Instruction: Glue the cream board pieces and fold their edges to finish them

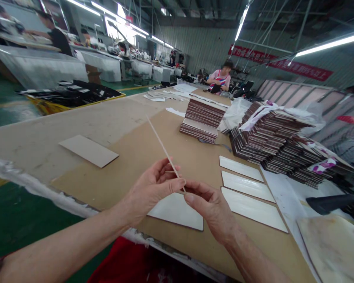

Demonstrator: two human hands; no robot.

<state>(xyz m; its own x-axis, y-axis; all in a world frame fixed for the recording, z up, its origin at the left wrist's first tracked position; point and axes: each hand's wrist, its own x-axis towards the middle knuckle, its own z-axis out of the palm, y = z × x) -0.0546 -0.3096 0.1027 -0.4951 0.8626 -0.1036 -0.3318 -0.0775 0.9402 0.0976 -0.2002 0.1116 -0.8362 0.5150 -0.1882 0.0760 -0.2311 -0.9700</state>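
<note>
Between my hands a thin pale strip (159, 140) slants up and away; whether it is a narrow strip or a flat piece seen edge-on, I cannot tell. My left hand (155, 182) is closed around its lower part, thumb on the near side and fingers behind. At its bottom end, my right hand (211, 202) pinches it between thumb and fingers. Below them on the table lies a white rectangular panel (177, 214), partly covered by my hands. Three similar white panels (247, 186) lie in a row to the right.
A beige panel (88, 150) lies at left on the brown-covered table (135, 145). Stacked brown-edged boards (202, 120) stand ahead, with larger stacks (271, 133) at right. A dark tool-like object (332, 202) lies at far right. A person (220, 78) works across the table.
</note>
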